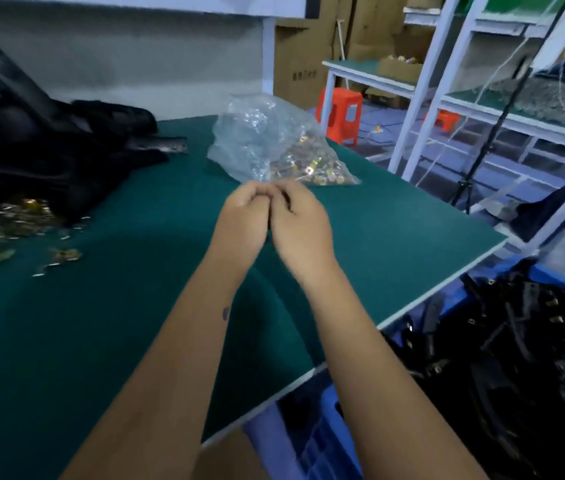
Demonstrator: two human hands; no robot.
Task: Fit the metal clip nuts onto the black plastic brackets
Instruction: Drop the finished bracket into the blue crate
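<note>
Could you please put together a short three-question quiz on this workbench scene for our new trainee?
1. True or false: the clear plastic bag of clip nuts lies just beyond the hands.
2. Where is the pile of black brackets on the green table? A) far left B) near right corner
3. What colour is the crate beside the table?

Key: 1 true; 2 A; 3 blue.
</note>
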